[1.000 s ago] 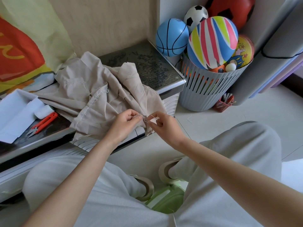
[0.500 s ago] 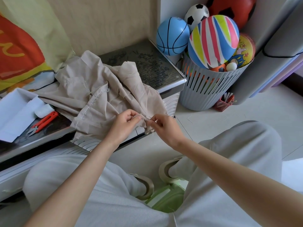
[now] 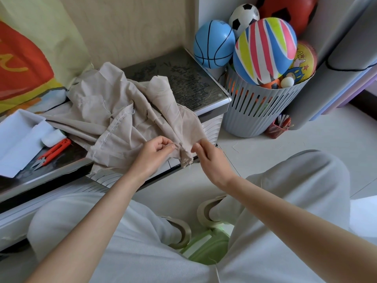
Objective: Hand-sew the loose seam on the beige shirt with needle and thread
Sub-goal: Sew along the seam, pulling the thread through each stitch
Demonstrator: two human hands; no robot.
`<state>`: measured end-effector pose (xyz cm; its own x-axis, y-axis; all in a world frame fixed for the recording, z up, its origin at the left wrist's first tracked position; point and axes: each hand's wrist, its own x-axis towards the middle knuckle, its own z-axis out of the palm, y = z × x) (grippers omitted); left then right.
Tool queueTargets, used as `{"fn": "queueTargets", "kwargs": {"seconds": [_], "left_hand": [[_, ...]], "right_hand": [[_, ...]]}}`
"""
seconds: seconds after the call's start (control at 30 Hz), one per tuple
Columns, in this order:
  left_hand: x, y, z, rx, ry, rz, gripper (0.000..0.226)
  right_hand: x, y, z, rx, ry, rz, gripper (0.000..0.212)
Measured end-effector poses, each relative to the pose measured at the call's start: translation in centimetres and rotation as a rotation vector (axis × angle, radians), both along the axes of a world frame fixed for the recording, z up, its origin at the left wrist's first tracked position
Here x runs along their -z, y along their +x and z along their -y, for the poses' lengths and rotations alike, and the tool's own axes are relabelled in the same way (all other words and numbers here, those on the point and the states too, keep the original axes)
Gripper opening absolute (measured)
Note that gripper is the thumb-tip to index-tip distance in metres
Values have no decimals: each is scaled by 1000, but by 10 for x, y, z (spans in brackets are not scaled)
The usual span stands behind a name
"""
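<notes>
Matt, creased cloth shirt (image 3: 122, 119) – glossy plastic balls (image 3: 265, 50), ribbed plastic basket (image 3: 259, 115).

One beige shirt (image 3: 122, 119) lies centre-left, one pair of red snips (image 3: 54, 150) at left. One slatted basket (image 3: 261, 111), upper right, holds five big balls (image 3: 265, 48) and one small white ball (image 3: 287, 82). Two shoes (image 3: 205, 209) show below.

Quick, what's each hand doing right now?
Left hand: pinching the beige shirt.
Right hand: fingers pinched together; what they hold is too small to tell.
</notes>
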<state>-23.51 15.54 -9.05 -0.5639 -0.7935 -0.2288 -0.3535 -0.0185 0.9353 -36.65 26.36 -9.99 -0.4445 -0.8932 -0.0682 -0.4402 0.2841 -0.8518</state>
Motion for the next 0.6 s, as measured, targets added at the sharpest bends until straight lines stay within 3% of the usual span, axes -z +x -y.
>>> {"fn": "queueTargets", "kwargs": {"seconds": [0.17, 0.3, 0.6], "left_hand": [[-3, 0, -1, 42, 17, 6, 10], [-3, 2, 0, 66, 26, 4, 11], [4, 13, 4, 121, -57, 94, 4]], "right_hand": [[-12, 2, 15, -36, -4, 145, 16], [-12, 4, 22, -130, 84, 108, 13], [-9, -1, 20, -80, 99, 97, 16]]}}
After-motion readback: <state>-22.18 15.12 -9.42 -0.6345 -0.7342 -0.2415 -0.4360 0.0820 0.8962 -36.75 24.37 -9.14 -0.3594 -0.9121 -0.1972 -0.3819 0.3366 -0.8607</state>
